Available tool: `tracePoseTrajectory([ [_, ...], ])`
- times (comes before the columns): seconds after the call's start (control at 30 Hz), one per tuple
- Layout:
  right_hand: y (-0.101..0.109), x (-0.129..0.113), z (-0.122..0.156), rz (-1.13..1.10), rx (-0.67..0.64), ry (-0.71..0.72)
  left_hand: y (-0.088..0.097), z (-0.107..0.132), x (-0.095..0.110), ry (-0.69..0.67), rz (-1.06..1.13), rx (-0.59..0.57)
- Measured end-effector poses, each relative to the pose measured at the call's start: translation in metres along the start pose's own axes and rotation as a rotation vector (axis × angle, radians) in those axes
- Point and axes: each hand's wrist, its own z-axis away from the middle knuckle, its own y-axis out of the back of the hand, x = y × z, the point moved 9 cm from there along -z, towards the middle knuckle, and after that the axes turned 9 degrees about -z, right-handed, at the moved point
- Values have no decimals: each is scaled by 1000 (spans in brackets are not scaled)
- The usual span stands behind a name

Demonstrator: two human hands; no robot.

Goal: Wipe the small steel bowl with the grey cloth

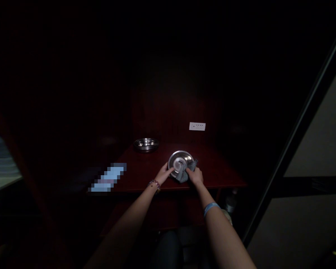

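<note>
A shiny round steel plate (174, 158) is tilted toward me above the front part of a dark red desk (145, 172). My left hand (164, 174) grips its left rim, thumb over the inside edge and fingers behind. A grey cloth (182, 175) lies bunched against the plate's lower right. My right hand (195, 175) is closed on that cloth and presses it to the plate, with its fingers partly hidden. Farther back on the left sits a stack of similar steel plates (146, 145).
A white power socket (197, 126) is set in the back panel. At the desk's left edge lies a pixelated bluish patch (108, 179). Below the right side stands a clear bottle (231, 201). A dark-framed panel (305, 149) borders the right, and the surroundings are very dim.
</note>
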Motion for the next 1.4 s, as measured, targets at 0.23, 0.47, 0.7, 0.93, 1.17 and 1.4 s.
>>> tracePoseTrajectory([
  [0.23,-1,0,0,23,-14,-16,-6,-3,-7,-53,-46,-39],
  [0.47,-3,1,-3,4,-26,0,-1,-4,-5,7,-25,7],
  [0.7,0,2,-5,27,-21,3,1,1,5,71,28,7],
  [0.93,3,-2,-5,22,6,61,1,1,3,76,43,-30],
  [1.17,6,-6,-6,-50,59,124,-4,-3,-9,28,12,-29],
  [1.4,1,-5,-8,-98,83,95,-19,2,3,-94,-76,-141],
])
